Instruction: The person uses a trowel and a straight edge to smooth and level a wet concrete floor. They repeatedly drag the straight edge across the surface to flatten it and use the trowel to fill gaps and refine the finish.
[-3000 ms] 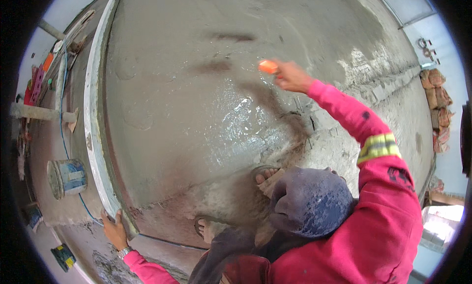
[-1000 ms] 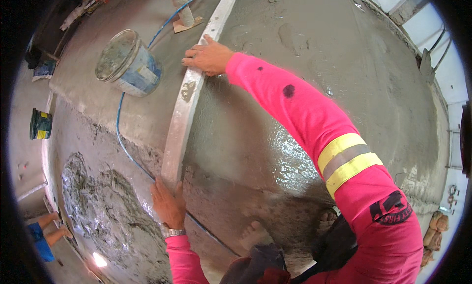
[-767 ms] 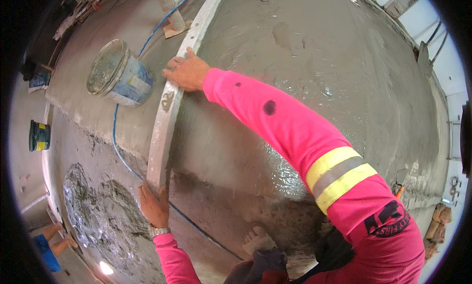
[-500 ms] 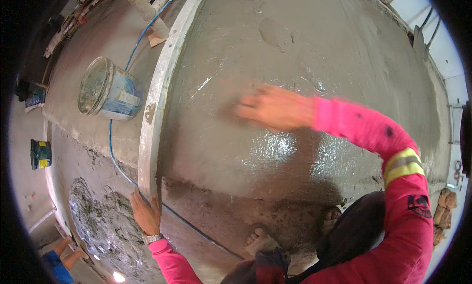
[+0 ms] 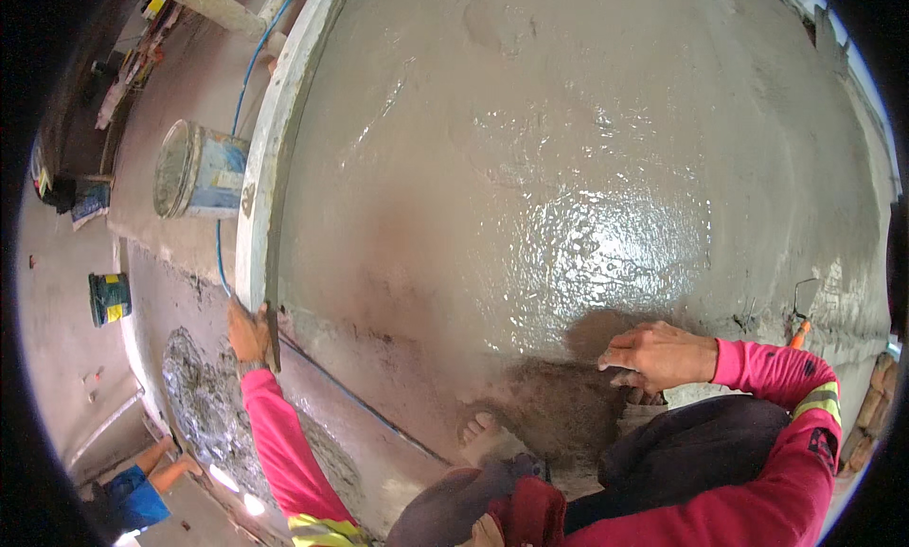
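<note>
At the left, my left hand (image 5: 248, 331) is closed around the near end of a long pale straightedge (image 5: 275, 140). The straightedge runs away from me along the left side of a wet grey cement surface (image 5: 426, 149). My right hand (image 5: 660, 365) is low at the right, close to my foot and the near edge of the wet cement. Its fingers are bent inward; whatever they may hold is hidden. A bare foot (image 5: 485, 432) shows between my hands. A blue hose (image 5: 365, 407) passes by the straightedge's near end.
A cement-stained bucket (image 5: 213, 173) stands left of the straightedge. Beyond lie a dark green bucket (image 5: 110, 299) and a heap of wet mortar (image 5: 204, 391). Another person's legs (image 5: 156, 467) show at lower left. An orange-handled tool (image 5: 801, 333) lies at the right.
My right hand has moved back from the middle of the wet cement toward my body and to the right. My left hand still holds the straightedge; the whole view has shifted.
</note>
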Available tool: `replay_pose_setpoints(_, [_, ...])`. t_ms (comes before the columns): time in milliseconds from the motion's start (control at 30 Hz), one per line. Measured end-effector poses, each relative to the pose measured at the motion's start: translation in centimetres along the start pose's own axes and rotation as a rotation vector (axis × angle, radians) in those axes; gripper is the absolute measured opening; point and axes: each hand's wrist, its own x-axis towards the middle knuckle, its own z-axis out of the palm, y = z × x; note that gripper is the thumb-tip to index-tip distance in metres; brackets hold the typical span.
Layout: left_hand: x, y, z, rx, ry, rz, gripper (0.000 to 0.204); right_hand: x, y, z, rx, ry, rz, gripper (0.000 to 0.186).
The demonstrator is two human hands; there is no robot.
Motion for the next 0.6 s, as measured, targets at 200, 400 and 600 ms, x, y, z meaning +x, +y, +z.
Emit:
replay_pose_setpoints(200, [2.5, 0.4, -0.9, -0.209, -0.091, 0.015, 0.071, -2.1, -0.3, 2.5, 0.054, -0.001, -0.07, 0.039])
replay_pose_setpoints(400, [5.0, 6.6, -1.9, -0.097, -0.136, -0.16, 0.071, -3.6, -0.7, 3.1, 0.028, -0.021, 0.039, 0.039])
replay_pose_setpoints(600, [6.4, 3.0, -0.1, -0.063, -0.007, -0.04, 0.066, -4.2, -0.3, 3.7, 0.139, -0.031, 0.097, 0.034])
